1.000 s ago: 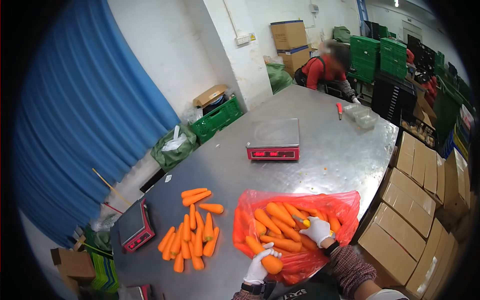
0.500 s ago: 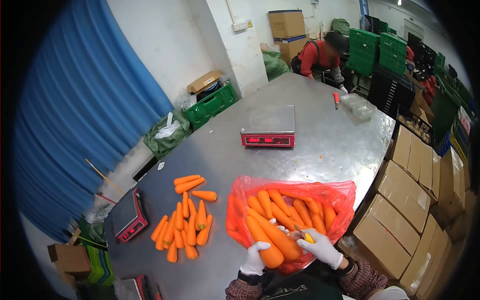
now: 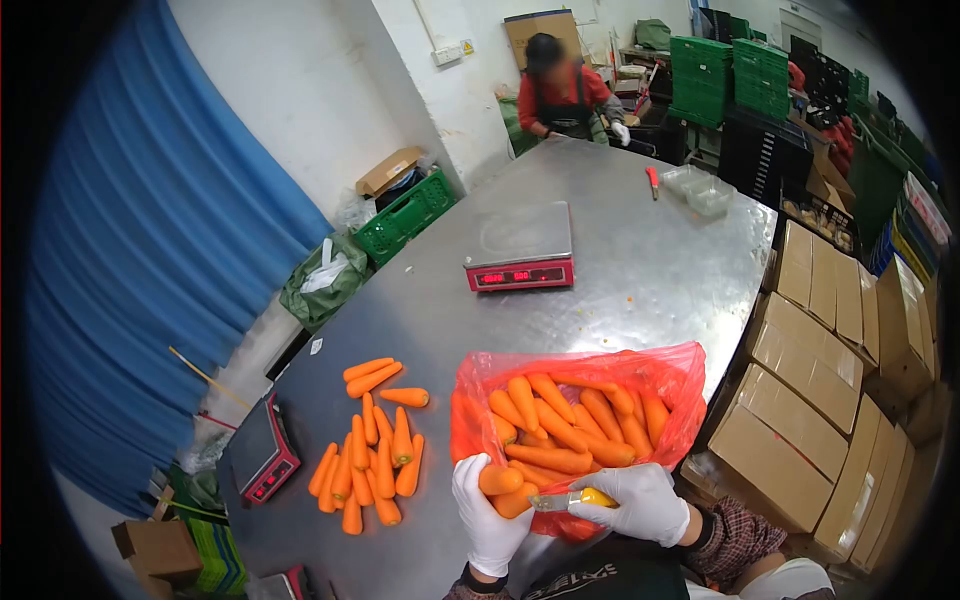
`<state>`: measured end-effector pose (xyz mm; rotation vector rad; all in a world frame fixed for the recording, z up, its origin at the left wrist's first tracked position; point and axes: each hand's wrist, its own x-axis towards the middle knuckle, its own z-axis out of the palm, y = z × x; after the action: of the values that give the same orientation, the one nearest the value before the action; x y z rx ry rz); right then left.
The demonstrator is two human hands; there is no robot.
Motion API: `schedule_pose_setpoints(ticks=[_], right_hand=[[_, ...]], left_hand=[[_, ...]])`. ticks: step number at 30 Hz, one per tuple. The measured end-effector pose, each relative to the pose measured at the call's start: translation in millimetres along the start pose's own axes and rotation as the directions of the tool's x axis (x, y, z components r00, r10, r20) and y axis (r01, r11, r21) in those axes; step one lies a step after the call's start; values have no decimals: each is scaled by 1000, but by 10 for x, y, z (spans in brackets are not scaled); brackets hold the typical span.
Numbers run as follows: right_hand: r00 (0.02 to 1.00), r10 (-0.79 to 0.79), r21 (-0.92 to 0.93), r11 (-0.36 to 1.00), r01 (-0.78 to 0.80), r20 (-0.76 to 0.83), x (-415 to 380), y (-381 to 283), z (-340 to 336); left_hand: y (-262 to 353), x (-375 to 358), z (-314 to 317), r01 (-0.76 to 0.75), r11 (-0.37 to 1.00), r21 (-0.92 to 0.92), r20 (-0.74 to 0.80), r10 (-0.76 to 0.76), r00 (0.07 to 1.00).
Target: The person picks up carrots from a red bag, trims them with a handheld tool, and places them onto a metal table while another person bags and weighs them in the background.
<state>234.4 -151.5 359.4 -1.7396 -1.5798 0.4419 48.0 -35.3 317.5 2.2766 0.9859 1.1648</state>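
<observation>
My left hand (image 3: 487,528), in a white glove, is closed round two carrots (image 3: 513,500) whose thick ends point right. Closed on a yellow-handled knife (image 3: 556,501) with a short, wide metal blade, my gloved right hand (image 3: 640,505) is just right of them. The blade's tip touches or nearly touches the lower carrot's end. Behind both hands, a red plastic bag (image 3: 478,400) lies wide open, full of carrots (image 3: 585,420). A loose pile of carrots (image 3: 375,450) is on the steel table to the left.
The steel table (image 3: 420,320) carries a red scale (image 3: 520,250) beyond the bag and another scale (image 3: 258,450) at the left edge. A red-handled tool (image 3: 653,183) and clear plastic trays (image 3: 700,190) are at the far end, near a co-worker (image 3: 565,95). Cardboard boxes (image 3: 780,440) stand right.
The carrots in my left hand now have their ends turned right toward the knife. My right hand has drawn back, exposing the blade. The co-worker has moved left and straightened up.
</observation>
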Motion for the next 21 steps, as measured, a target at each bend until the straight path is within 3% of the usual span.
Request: schedule_pose_setpoints(ticks=[3,5,7,10,13,17,19,20,21], right_hand=[[993,61,-130,989,-74,-99,5,68,34],[939,251,-51,962,-270,-237,79,486,141],[941,290,122,955,-272,-174,6,390,38],[991,46,161,987,-25,-126,-55,135,-32],[989,-83,-27,996,80,-121,-54,50,-61],[982,-114,-93,991,101,-150,-20,0,-74],[977,-74,-211,977,31,-202,12,119,-10],[983,121,-370,914,-166,-142,90,380,74],[991,49,-450,888,-98,-121,102,661,86]], left_hand=[[-79,-48,-42,-43,996,-83,5,44,999],[40,-51,-117,-86,994,-62,43,89,995],[112,-9,-99,-120,992,-43,60,122,991],[123,26,-85,-45,999,-17,112,47,993],[142,22,-83,-52,998,29,137,47,989],[124,-19,-79,-79,996,37,126,74,989],[64,-56,-90,-123,991,50,112,117,987],[97,-72,-118,-126,991,51,113,120,986],[173,-69,-193,-186,981,50,128,179,976]])
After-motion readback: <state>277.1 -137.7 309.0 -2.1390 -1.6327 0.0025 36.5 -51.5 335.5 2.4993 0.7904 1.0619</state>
